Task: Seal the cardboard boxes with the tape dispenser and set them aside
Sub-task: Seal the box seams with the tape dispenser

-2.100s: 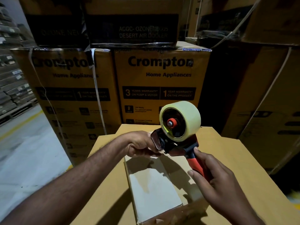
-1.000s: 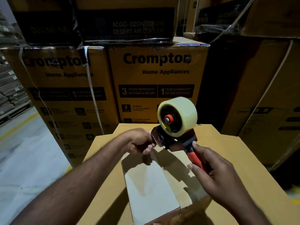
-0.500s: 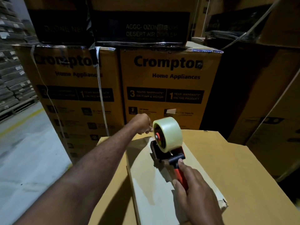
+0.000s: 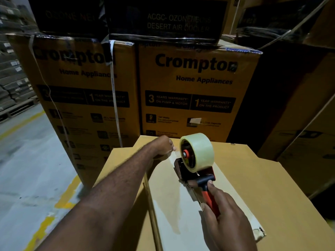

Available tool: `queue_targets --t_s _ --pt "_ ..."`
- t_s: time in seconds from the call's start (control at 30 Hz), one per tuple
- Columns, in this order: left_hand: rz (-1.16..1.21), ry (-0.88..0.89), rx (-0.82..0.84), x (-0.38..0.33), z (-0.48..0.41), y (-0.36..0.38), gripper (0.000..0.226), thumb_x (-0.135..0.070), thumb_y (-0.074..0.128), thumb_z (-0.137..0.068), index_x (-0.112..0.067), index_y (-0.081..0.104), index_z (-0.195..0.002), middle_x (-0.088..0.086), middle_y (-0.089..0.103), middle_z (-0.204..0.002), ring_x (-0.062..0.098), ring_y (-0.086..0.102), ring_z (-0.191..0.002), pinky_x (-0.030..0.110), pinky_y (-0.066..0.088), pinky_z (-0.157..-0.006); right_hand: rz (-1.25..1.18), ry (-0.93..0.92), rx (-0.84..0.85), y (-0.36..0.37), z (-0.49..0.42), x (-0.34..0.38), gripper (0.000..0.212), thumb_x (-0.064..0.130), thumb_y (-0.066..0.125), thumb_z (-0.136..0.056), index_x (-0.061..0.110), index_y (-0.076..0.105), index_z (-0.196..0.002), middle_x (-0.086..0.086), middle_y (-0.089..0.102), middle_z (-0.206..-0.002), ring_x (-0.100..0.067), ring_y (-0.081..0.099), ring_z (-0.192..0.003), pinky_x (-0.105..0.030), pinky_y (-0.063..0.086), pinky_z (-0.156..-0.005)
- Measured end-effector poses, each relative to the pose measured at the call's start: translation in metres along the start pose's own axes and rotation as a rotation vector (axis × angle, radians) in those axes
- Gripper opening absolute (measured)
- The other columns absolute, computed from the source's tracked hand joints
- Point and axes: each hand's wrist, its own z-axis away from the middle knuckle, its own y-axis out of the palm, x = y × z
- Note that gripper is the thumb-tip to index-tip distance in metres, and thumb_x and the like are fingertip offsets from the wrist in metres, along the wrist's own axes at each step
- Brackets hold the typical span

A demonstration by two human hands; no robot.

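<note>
While atop box [image 4: 181,205], dispenser [image 4: 195,156] between hands [image 4: 165,144] [image 4: 224,218]

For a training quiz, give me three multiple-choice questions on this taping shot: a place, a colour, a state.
1. Where is the tape dispenser? A on the pale box B on the floor C atop the printed cartons
2. What colour is its handle? A blue B red C green
3. What is the right hand doing? A hanging open B gripping the handle C pressing a flap
Answers: 1 A, its base rests on the pale box; 2 B, red shows above the fingers; 3 B, fingers curl round the handle.
</note>
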Motion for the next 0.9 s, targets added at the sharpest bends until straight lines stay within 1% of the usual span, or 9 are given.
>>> queue_targets --t_s 0.1,0.17,0.27,0.33,0.37,0.43,0.53,0.67,0.9 --pt "0.015 -0.059 0.020 0.001 0.001 0.000 0.028 -0.021 0.058 -0.101 0.001 0.069 -0.112 0.000 0.056 -0.074 0.016 0.052 -0.071 0.029 0.041 -0.065 0.046 0.011 0.032 0.001 -0.004 0.004 0.061 0.031 0.072 -0.087 0.044 0.048 -0.142 0.016 0.061 -0.118 -0.015 0.064 -0.095 -0.029 0.047 -0.068" --pt "-0.074 -0.085 -0.038 -0.006 0.002 0.001 0.026 -0.023 0.063 -0.098 -0.004 0.068 -0.115 0.005 0.062 -0.091 0.022 0.060 -0.087 0.033 0.048 -0.073 0.062 0.037 0.093 -0.001 -0.008 0.007 0.059 0.036 0.065 -0.092 0.044 0.040 -0.145 0.013 0.060 -0.123 -0.016 0.062 -0.103 -0.028 0.045 -0.073" --pt "-0.281 -0.048 -0.312 -0.014 0.005 0.009 0.035 -0.011 0.067 -0.091 -0.012 0.055 -0.124 0.008 0.056 -0.117 0.028 0.058 -0.106 0.043 0.053 -0.086 0.065 0.073 0.150 -0.004 -0.011 0.010 0.058 0.037 0.061 -0.093 0.042 0.037 -0.145 0.010 0.063 -0.116 -0.019 0.062 -0.103 -0.029 0.039 -0.072" --pt "-0.279 0.109 -0.445 -0.018 0.009 0.015 0.025 -0.010 0.066 -0.093 -0.015 0.062 -0.118 0.004 0.061 -0.112 0.022 0.059 -0.099 0.038 0.053 -0.080 0.069 0.080 0.164 -0.006 -0.010 0.012 0.056 0.037 0.059 -0.094 0.042 0.036 -0.145 0.009 0.064 -0.112 -0.019 0.062 -0.101 -0.029 0.037 -0.070" --pt "-0.238 0.168 -0.440 -0.018 0.011 0.017 0.017 -0.013 0.066 -0.094 -0.016 0.067 -0.111 0.002 0.064 -0.105 0.020 0.061 -0.093 0.036 0.053 -0.074 0.076 0.078 0.172 -0.006 -0.010 0.012 0.056 0.037 0.058 -0.094 0.041 0.036 -0.145 0.009 0.064 -0.113 -0.019 0.062 -0.101 -0.028 0.035 -0.070" --pt "-0.150 0.174 -0.293 -0.017 0.016 0.022 0.007 -0.019 0.066 -0.093 -0.017 0.071 -0.097 0.000 0.069 -0.090 0.020 0.066 -0.082 0.036 0.057 -0.070 0.084 0.078 0.193 -0.008 -0.013 0.011 0.055 0.037 0.056 -0.096 0.040 0.033 -0.146 0.008 0.065 -0.114 -0.019 0.061 -0.102 -0.028 0.034 -0.070" --pt "-0.110 0.140 -0.117 -0.010 0.019 0.025 0.018 -0.028 0.064 -0.095 -0.016 0.075 -0.086 0.002 0.072 -0.084 0.021 0.068 -0.080 0.042 0.060 -0.077 0.080 0.072 0.219 -0.012 -0.015 0.010 0.054 0.038 0.055 -0.097 0.036 0.031 -0.146 0.008 0.059 -0.094 -0.022 0.061 -0.094 -0.030 0.034 -0.067" --pt "-0.082 0.088 -0.048 -0.006 0.016 0.023 0.024 -0.031 0.060 -0.097 -0.014 0.075 -0.091 0.007 0.073 -0.091 0.026 0.069 -0.090 0.045 0.057 -0.083 0.071 0.035 0.222 -0.018 -0.014 0.013 0.051 0.038 0.055 -0.097 0.035 0.032 -0.142 0.010 0.051 -0.086 -0.018 0.052 -0.076 -0.032 0.039 -0.064" --pt "-0.123 0.081 -0.014 -0.002 0.015 0.029 0.029 -0.044 0.055 -0.093 -0.021 0.072 -0.091 -0.001 0.073 -0.089 0.019 0.069 -0.086 0.047 0.058 -0.086 0.113 0.026 0.209 -0.025 -0.019 0.018 0.050 0.038 0.053 -0.099 0.037 0.026 -0.141 0.003 0.067 -0.099 -0.020 0.062 -0.083 -0.033 0.052 -0.066"
